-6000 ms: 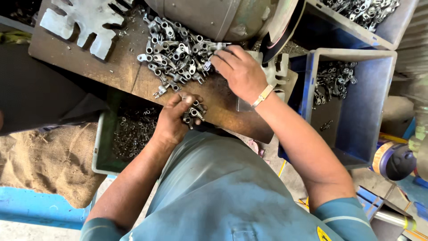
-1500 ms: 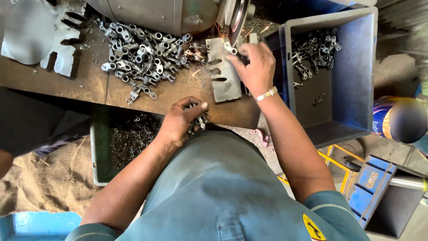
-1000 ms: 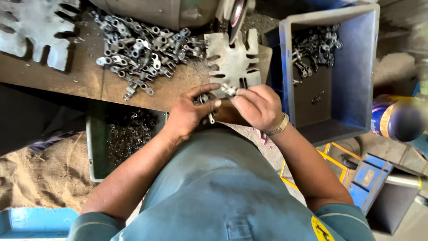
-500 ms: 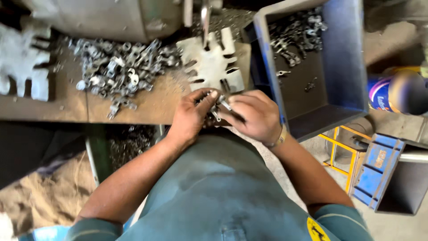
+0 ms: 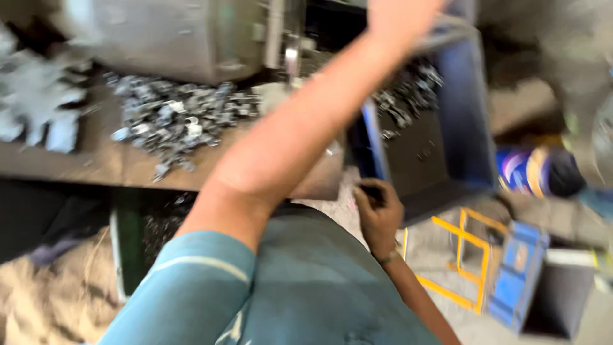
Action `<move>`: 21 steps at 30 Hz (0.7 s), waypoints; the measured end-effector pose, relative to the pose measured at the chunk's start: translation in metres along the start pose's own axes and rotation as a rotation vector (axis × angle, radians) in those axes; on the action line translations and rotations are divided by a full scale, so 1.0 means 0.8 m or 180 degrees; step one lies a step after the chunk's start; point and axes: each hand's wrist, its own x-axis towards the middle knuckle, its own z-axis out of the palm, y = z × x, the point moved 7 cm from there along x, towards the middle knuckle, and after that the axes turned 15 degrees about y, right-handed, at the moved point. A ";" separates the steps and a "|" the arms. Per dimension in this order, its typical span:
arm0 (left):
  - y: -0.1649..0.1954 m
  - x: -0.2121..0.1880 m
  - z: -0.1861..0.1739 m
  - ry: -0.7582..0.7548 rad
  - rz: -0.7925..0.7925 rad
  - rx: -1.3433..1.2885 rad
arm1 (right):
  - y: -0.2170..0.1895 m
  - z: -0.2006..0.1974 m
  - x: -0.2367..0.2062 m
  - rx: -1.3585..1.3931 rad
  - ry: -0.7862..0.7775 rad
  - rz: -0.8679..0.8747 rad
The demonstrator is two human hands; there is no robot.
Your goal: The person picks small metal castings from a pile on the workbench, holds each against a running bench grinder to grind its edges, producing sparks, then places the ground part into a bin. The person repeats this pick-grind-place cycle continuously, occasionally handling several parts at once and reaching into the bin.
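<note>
The picture is motion-blurred. My left arm (image 5: 300,121) rises across the middle of the view, and its hand is cut off by the top edge. My right hand (image 5: 380,214), with a band on the wrist, is low at the near left corner of the blue bin (image 5: 469,128). Its fingers are curled around a small dark part (image 5: 372,191). A heap of small grey metal parts (image 5: 172,121) lies on the wooden bench (image 5: 96,167). More such parts (image 5: 408,96) lie inside the blue bin.
A grey machine housing (image 5: 179,38) stands behind the heap. A toothed metal plate (image 5: 45,112) lies at the bench's left end. A green crate (image 5: 126,243) sits under the bench. On the floor to the right are a yellow frame (image 5: 456,271), a blue box (image 5: 520,278) and a blue can (image 5: 533,172).
My hands were together at the bench edge. They have parted: the left arm swung up and out of the top, and the right hand dropped to the bin's near corner. The view shifted right.
</note>
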 end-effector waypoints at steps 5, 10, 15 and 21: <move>0.002 -0.127 -0.112 -0.0961 0.1308 -0.0283 | 0.018 0.010 0.006 0.0593 -0.0090 0.0564; -0.088 -0.158 -0.255 -0.0898 0.1293 0.0625 | -0.010 0.022 0.005 -0.0299 -0.0280 -0.0351; -0.122 -0.069 -0.347 0.0341 0.1246 0.2388 | -0.073 0.069 -0.001 0.0081 -0.0907 -0.1416; -0.120 -0.064 -0.336 0.0089 0.0928 0.2410 | -0.120 0.103 -0.006 0.0158 -0.1073 -0.2384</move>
